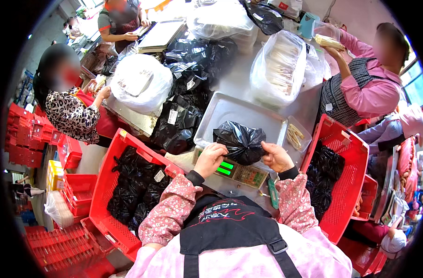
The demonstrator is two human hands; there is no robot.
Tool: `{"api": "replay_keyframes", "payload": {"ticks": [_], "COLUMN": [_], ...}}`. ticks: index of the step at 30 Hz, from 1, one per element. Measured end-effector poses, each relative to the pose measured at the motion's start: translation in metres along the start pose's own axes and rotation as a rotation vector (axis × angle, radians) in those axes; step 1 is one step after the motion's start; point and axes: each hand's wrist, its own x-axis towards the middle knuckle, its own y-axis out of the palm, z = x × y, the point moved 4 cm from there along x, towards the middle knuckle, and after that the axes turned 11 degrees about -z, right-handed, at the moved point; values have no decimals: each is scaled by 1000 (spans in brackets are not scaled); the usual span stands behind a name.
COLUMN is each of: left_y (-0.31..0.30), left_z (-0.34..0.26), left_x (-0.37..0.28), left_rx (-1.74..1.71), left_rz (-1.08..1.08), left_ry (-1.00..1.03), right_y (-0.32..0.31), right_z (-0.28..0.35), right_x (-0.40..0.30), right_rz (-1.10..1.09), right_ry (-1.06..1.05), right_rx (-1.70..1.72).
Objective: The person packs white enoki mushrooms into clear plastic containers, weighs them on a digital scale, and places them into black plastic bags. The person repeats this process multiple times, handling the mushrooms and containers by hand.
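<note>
A filled black plastic bag (240, 144), its top gathered into folds, is at the front of a metal tray (232, 104) on a digital scale (244, 173). My left hand (210, 159) pinches the bag's left edge. At its right edge, my right hand (277, 157) grips the plastic between thumb and fingers. Two green displays glow on the scale beside my left wrist; their reading is too blurred to tell. Right of the tray sits a clear plastic container (297, 133) with pale stick-shaped pieces. A green-handled tool (273, 193) lies near my right cuff.
Red plastic crates (105, 208) (350, 166) with black bags flank me. More black bags (178, 121) are piled left of the tray. Beyond it stands a clear bag of pale sticks (279, 66). Co-workers (72, 107) (368, 80) handle similar sticks on both sides.
</note>
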Motion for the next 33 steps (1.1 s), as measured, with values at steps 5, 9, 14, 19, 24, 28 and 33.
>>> {"api": "replay_keyframes", "payload": {"ticks": [5,9,14,19,24,28,33], "left_y": [4,-2,-5,-9,-13,-12,-8], "left_z": [15,6,-20,-30,-13,-10,-29], "left_x": [1,10,25,22,11,16,18], "left_rx": [-122,-91,-81,39,84,123,-171], "left_rz": [-142,-132,-77,16,-59,-31,3], "left_ry": [-237,-179,-13,49,-44,-5,27], "right_y": [-3,-2,6,-9,7,18,33], "right_z": [0,11,10,0,-38,-25,-11], "right_x": [-9,-23,-16,12,8,-10,-11], "right_rz": [-18,-81,-103,-220,134,93,301], "right_ry": [-116,-314,-387,-333,249,148,-127], "right_rx": [-319,-600,-157,342,735,594,658]}}
